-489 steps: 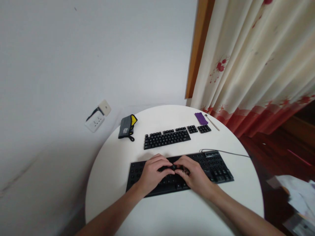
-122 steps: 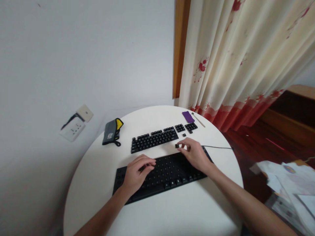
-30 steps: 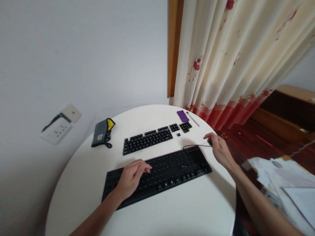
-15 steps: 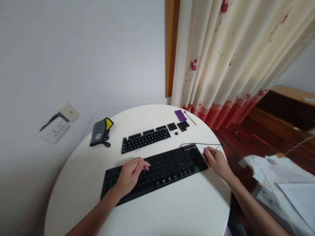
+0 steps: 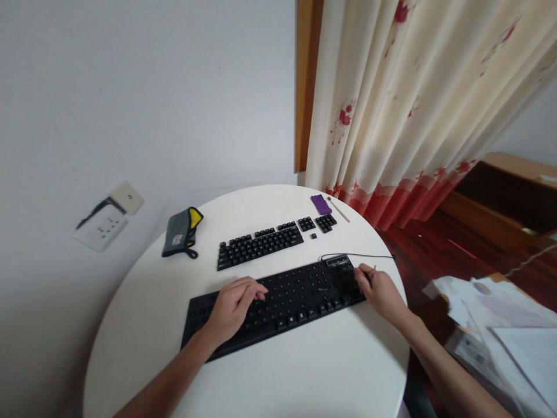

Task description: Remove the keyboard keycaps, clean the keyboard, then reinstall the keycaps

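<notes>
A black keyboard base [image 5: 296,293] with its keycaps off lies across the round white table [image 5: 304,371]. My left hand [image 5: 232,305] rests on its left part, fingers loosely spread and holding nothing. At the keyboard's right end, my right hand [image 5: 378,287] has its fingers pinched on a small wire tool that I can barely see. The removed keycaps [image 5: 259,247] lie in rows behind the keyboard. A single keycap [image 5: 313,236] lies apart from them.
A grey and yellow pouch [image 5: 180,232] lies at the back left. A purple item [image 5: 321,204] and a thin stick [image 5: 338,209] are at the back. The keyboard's cable [image 5: 361,255] runs off the right edge. A curtain [image 5: 413,116] and papers [image 5: 500,313] are on the right.
My right hand came back from the table's right edge to the keyboard's right end, fingers pinched. My left hand has stayed on the keyboard.
</notes>
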`<state>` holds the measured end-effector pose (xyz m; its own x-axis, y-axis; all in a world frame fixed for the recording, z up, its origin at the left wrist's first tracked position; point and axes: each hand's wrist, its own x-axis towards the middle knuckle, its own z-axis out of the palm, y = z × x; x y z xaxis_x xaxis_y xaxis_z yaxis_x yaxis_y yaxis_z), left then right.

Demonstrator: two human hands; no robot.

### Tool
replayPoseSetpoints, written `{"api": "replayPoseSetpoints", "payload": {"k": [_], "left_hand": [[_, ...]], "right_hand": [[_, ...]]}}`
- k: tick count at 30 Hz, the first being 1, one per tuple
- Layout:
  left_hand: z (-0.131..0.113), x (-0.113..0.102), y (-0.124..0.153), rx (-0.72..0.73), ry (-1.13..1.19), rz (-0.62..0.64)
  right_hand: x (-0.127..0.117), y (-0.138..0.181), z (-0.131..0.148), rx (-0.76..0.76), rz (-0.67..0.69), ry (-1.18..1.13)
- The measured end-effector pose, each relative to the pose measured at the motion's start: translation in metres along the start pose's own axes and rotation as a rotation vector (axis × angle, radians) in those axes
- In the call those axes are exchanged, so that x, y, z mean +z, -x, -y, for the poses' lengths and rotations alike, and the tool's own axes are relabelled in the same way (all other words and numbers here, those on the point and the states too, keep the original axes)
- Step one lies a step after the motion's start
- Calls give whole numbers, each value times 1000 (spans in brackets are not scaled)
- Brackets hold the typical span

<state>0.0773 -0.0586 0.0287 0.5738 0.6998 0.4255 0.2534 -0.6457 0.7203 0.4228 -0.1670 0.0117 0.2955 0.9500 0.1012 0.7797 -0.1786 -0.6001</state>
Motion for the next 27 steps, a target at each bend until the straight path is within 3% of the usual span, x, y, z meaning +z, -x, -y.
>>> {"api": "replayPoseSetpoints", "payload": {"k": [4, 7, 10, 13, 17, 23, 27], "left_hand": [[2, 2, 0, -3, 2, 8], [3, 3, 0, 1, 7, 23], [2, 3, 1, 2, 10, 31], [2, 3, 1, -10, 5, 39], [0, 4, 0, -39, 16, 36], [-1, 4, 1, -59, -3, -69], [2, 2, 1, -49, -34, -55]], "right_hand": [[2, -7, -12, 122, -22, -402], [3, -10, -16, 244, -36, -576], [0, -9, -5, 239, -67, -676], [-4, -10, 23, 161, -91, -706], [2, -17, 72, -24, -3, -688], [38, -30, 140, -254, 162, -630], [68, -21, 157, -261, 163, -681]]}}
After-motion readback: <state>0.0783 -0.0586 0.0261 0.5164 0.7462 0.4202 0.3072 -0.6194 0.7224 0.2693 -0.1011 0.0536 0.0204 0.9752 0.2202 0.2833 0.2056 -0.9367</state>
